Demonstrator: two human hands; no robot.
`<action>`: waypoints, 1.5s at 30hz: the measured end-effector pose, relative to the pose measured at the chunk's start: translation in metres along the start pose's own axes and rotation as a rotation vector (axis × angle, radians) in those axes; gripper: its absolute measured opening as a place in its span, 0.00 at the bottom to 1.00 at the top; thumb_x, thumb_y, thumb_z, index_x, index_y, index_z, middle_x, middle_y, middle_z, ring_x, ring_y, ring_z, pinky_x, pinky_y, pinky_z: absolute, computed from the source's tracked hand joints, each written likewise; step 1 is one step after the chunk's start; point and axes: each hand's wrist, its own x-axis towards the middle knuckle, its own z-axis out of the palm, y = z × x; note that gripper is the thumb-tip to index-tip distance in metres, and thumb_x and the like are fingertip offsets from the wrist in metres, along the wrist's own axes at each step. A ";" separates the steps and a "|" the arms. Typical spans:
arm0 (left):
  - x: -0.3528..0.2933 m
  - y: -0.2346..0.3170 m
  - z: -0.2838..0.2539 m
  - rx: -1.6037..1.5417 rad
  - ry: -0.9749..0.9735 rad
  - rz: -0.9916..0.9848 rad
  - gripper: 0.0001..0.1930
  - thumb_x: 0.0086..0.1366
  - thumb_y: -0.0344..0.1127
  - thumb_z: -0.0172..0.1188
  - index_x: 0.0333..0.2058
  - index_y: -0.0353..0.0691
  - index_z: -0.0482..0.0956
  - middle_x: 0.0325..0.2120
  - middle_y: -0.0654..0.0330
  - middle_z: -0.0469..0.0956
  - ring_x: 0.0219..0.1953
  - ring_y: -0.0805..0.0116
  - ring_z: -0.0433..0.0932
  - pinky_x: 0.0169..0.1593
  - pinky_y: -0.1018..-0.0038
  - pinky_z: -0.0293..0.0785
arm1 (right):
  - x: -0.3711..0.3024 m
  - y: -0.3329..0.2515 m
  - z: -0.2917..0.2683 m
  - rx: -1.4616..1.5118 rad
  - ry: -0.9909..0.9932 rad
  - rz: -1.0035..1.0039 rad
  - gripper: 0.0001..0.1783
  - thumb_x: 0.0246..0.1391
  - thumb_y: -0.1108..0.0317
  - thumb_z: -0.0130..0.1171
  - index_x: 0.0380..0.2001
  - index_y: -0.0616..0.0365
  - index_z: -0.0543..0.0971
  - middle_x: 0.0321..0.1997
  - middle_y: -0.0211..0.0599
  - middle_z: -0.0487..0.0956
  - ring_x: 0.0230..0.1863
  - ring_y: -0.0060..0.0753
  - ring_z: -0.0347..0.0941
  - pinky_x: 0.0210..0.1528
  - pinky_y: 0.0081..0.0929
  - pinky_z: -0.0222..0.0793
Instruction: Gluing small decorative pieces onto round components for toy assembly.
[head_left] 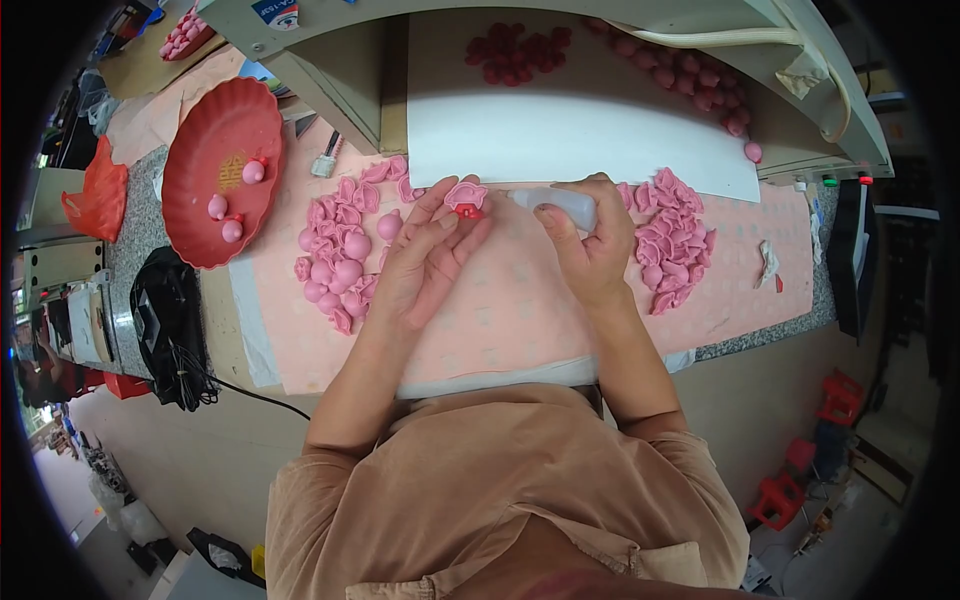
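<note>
My left hand (pixel 425 252) pinches a small pink ruffled piece with a red part (pixel 466 198) in its fingertips, above the pink cloth. A translucent squeeze bottle (pixel 566 207) lies nearly level in my closed right hand (pixel 602 250), its thin nozzle pointing left at the piece. Whether nozzle and piece touch, I cannot tell. Beside my left forearm is a heap of pink balls (pixel 346 272) mixed with ruffled pieces. Right of my right hand, more pink ruffled pieces (pixel 678 240) lie in a pile.
A cabinet-like housing (pixel 340 90) overhangs the far side, with a white sheet (pixel 560 140) under it bearing red pieces (pixel 515 52) and round pink pieces (pixel 690 80). A scalloped red dish (pixel 190 150) at left holds 3 pink balls. A brush (pixel 326 160) lies nearby.
</note>
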 end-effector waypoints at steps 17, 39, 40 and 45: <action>0.000 0.000 -0.001 0.009 -0.004 0.022 0.21 0.65 0.23 0.50 0.57 0.35 0.64 0.58 0.52 0.65 0.56 0.58 0.70 0.63 0.64 0.66 | -0.001 0.000 0.001 -0.034 0.001 0.003 0.15 0.46 0.65 0.68 0.32 0.60 0.75 0.29 0.38 0.75 0.28 0.34 0.72 0.29 0.25 0.66; 0.000 -0.001 0.000 0.037 -0.020 0.055 0.21 0.65 0.22 0.50 0.57 0.35 0.64 0.58 0.53 0.65 0.58 0.61 0.67 0.64 0.67 0.64 | -0.001 -0.003 0.004 -0.019 0.004 -0.032 0.14 0.46 0.64 0.68 0.32 0.60 0.76 0.29 0.38 0.76 0.28 0.33 0.72 0.29 0.25 0.66; -0.001 -0.001 0.001 0.037 -0.026 0.063 0.21 0.65 0.22 0.50 0.57 0.35 0.64 0.58 0.54 0.65 0.59 0.61 0.67 0.64 0.67 0.63 | -0.002 -0.004 0.004 -0.010 0.001 -0.037 0.14 0.46 0.65 0.68 0.32 0.60 0.76 0.28 0.38 0.76 0.28 0.33 0.72 0.29 0.25 0.67; 0.000 0.000 0.001 0.028 -0.009 0.059 0.21 0.65 0.22 0.50 0.57 0.35 0.64 0.57 0.54 0.66 0.58 0.62 0.68 0.64 0.67 0.63 | -0.001 -0.004 0.004 -0.004 -0.005 -0.019 0.14 0.46 0.66 0.68 0.32 0.59 0.76 0.28 0.38 0.76 0.27 0.33 0.72 0.29 0.25 0.67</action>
